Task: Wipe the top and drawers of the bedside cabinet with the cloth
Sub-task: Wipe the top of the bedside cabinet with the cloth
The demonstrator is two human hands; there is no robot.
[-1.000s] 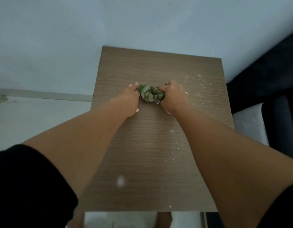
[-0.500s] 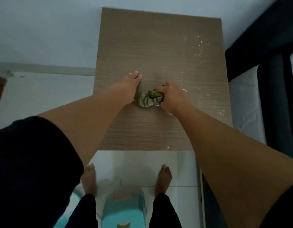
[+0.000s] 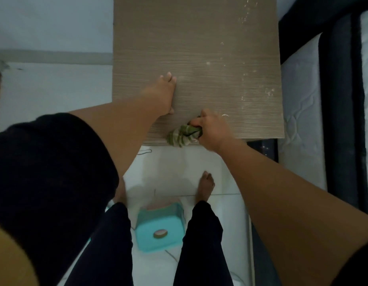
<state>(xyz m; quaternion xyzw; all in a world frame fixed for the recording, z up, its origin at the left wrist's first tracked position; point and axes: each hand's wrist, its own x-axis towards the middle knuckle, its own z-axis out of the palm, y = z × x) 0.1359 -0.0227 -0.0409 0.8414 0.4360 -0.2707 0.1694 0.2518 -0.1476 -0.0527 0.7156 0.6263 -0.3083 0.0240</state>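
Observation:
The bedside cabinet's brown wood-grain top [image 3: 195, 48] fills the upper middle of the head view. White dust specks lie along its right side. My right hand [image 3: 214, 129] is shut on a bunched green-striped cloth [image 3: 182, 136], which sits at the top's near edge and hangs slightly over it. My left hand [image 3: 165, 93] rests flat on the top, fingers together, to the left of the cloth and apart from it. The drawers are hidden below the top.
A dark bed frame and white mattress [image 3: 302, 96] stand right against the cabinet. A turquoise plastic stool [image 3: 160, 228] sits on the white tiled floor between my bare feet. A thin cord [image 3: 144, 151] lies by the cabinet's foot. A pale wall is behind.
My right hand dragged the cloth toward me from the middle of the top to its near edge. My left hand let go of the cloth and lies flat. The camera tilted down.

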